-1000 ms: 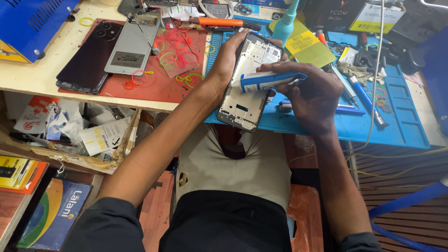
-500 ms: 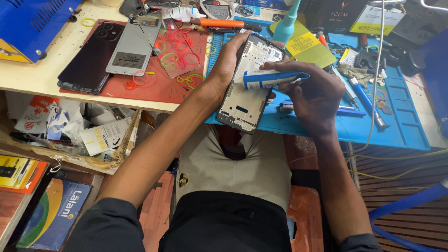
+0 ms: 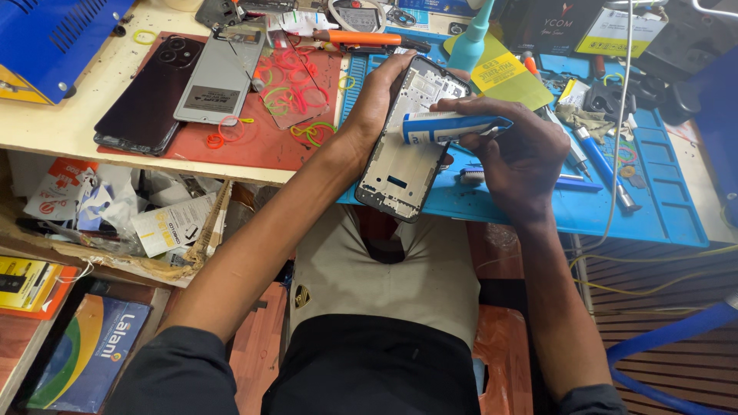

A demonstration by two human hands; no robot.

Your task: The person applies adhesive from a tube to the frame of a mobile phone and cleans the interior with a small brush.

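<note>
left hand [image 3: 384, 96] grips phone frame [image 3: 407, 146] | right hand [image 3: 515, 150] pinches glue tube [image 3: 450, 127], nozzle crept leftward across frame | frame unmoved, tilted over blue mat [image 3: 653, 207]

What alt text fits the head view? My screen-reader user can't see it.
The left hand holds a bare phone frame while the right hand presses a blue-and-white tube against it, above a blue work mat.

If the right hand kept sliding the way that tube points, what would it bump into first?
The right hand aims its blue-and-white tube leftward, so it would probably meet the left hand gripping the phone frame; depth is unclear.
</note>
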